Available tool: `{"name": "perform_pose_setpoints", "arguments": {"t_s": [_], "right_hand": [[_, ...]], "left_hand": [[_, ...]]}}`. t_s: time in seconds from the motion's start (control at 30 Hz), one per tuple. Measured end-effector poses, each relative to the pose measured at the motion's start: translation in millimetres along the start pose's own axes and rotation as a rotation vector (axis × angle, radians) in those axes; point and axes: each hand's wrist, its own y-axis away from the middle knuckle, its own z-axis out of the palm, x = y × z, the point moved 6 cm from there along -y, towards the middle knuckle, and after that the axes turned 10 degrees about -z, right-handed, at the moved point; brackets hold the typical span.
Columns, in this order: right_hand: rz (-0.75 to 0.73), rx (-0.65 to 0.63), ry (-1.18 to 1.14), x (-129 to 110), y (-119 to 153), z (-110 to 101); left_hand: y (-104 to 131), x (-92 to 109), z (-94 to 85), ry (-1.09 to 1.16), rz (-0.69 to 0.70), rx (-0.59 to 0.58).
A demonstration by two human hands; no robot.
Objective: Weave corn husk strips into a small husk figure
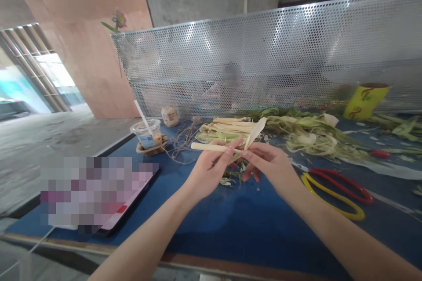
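Above the blue table, my left hand (211, 167) pinches a pale, peeled-looking stalk (206, 146) that sticks out to the left. My right hand (267, 162) meets it at the stalk's right end, thumb and fingers closed on a pale, husk-like leaf strip (256, 131) that rises up and to the right. Where strip and stalk meet is partly covered by my fingers. Behind my hands lies a pile of similar pale stalks (231, 128). Small green scraps (227, 181) lie below them. Scissors (332, 186) with one red and one yellow handle rest beside my right forearm.
A tablet (132, 197) lies at left, near a lidded cup (148, 134) with a straw in a cardboard holder. Twine (183, 140) trails beside it. Leafy strips (306, 134) and a yellow roll (365, 102) stand right. A perforated metal panel (211, 66) closes the back.
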Motion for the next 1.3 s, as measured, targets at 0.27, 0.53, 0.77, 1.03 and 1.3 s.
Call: {"name": "perform_pose_setpoints", "arguments": {"t_s": [0.27,0.53,0.77,1.03,1.3], "right_hand": [[0.007,0.030,-0.036,1.9,0.2,4.0],[0.099,-0.031,-0.054,10.1,2.1,4.8],[0.156,-0.072,-0.073,12.1,2.7,9.0],[0.124,-0.259,0.121,4.4,4.4,6.6],[0.127,-0.300,0.097,2.2,4.5,7.4]], "left_hand": [[-1.6,2.2,-4.1,-0.026,0.062,0.051],[-5.5,-6.9,-1.7,0.042,-0.068,0.008],[-3.1,-14.9,6.4,0.019,-0.140,-0.087],[-2.2,-22.1,6.4,0.172,-0.232,-0.130],[-0.5,-19.5,9.6,0.287,-0.276,-0.231]]}}
